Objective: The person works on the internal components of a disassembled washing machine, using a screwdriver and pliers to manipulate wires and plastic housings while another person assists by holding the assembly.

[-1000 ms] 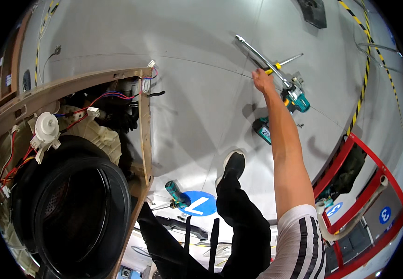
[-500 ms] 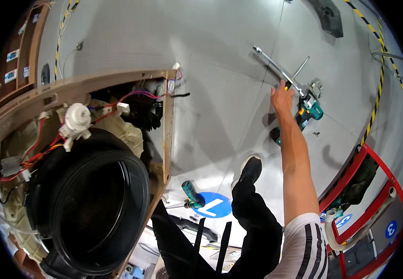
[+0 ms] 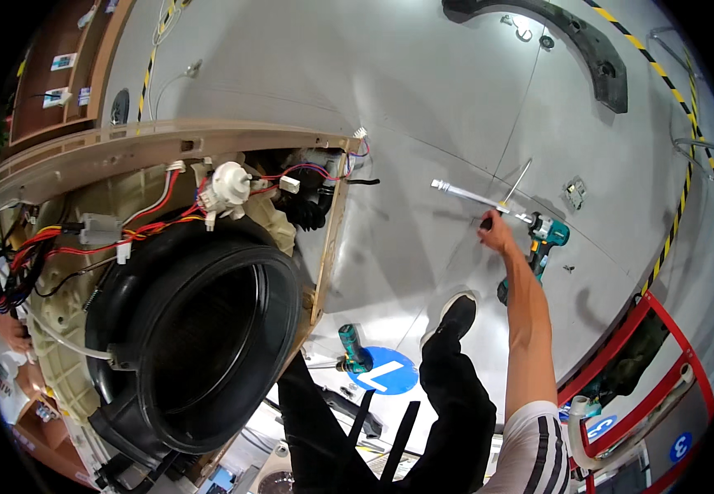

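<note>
My right hand (image 3: 493,234) reaches over the grey floor with its fingers round the handle of a screwdriver (image 3: 518,179), whose thin metal shaft points up and away. Just right of it lies a teal cordless drill (image 3: 549,232) with a long silver extension (image 3: 464,191) fitted to it, crossing beside the screwdriver. A small metal part (image 3: 574,193) lies right of these. To the left is an opened washing machine (image 3: 324,280) with a black rubber door seal (image 3: 279,296), a white round component (image 3: 229,188) and coloured wires. My left hand is not in view.
Another person's hand (image 3: 15,336) shows at the far left. A curved black part (image 3: 608,74) lies farther off. A second drill (image 3: 353,350) is near my feet. A red-framed rack (image 3: 678,333) is at lower right, striped tape (image 3: 671,247) along the right, wooden shelving (image 3: 69,41) at upper left.
The view has shifted. The screwdriver's shaft now points more steeply away. The drill's extension has swung to lie more crosswise, and the small metal part shows apart from the drill.
</note>
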{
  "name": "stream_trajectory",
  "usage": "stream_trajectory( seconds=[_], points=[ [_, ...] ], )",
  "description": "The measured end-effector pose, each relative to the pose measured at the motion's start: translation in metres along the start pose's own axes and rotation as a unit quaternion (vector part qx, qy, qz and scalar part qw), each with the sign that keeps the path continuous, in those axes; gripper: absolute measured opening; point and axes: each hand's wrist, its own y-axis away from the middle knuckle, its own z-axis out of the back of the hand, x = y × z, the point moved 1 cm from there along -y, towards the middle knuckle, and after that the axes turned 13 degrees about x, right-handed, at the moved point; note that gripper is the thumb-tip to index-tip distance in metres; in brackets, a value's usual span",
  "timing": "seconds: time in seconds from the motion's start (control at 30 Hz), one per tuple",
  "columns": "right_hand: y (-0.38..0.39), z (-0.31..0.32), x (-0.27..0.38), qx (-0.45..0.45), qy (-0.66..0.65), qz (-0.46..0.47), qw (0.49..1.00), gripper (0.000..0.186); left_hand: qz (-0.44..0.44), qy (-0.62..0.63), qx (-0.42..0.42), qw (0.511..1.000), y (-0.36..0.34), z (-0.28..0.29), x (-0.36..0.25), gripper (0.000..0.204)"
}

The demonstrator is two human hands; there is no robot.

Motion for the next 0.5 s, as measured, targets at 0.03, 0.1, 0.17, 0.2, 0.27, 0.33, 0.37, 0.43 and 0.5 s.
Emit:
stream_trajectory(
  seconds=[0.03,0.1,0.17,0.2,0.27,0.33,0.37,0.43,0.5],
  points=[
    [0.002,-0.012,0.004,-0.011,0.029,0.018,0.999,0.039,-0.001,0.001,0.001,1.000,0.001,0.003,0.001,0.061],
    [0.020,-0.036,0.008,-0.007,0.056,0.016,0.998,0.035,0.000,-0.008,0.009,1.000,0.000,0.008,0.002,0.061],
    [0.038,-0.047,0.022,-0.049,0.136,0.037,0.989,0.033,-0.001,-0.002,0.011,1.000,0.000,0.012,0.003,0.062],
    [0.048,-0.051,0.030,-0.067,0.171,0.025,0.983,0.032,-0.002,0.000,0.012,1.000,0.000,0.015,0.003,0.062],
    [0.062,-0.053,0.050,-0.047,0.227,-0.028,0.972,0.030,-0.002,-0.002,0.015,1.000,0.000,0.018,0.003,0.062],
    [0.075,-0.056,0.072,-0.035,0.268,-0.072,0.960,0.030,-0.003,-0.006,0.021,1.000,-0.002,0.023,0.004,0.062],
    [0.078,-0.056,0.084,-0.022,0.298,-0.096,0.949,0.029,-0.004,-0.003,0.021,1.000,-0.002,0.025,0.004,0.062],
    [0.084,-0.059,0.103,-0.021,0.300,-0.121,0.946,0.032,-0.007,0.000,0.021,1.000,-0.004,0.030,0.003,0.062],
    [0.091,-0.063,0.115,-0.024,0.310,-0.129,0.942,0.036,-0.008,0.001,0.023,1.000,-0.004,0.036,0.004,0.062]
  ],
)
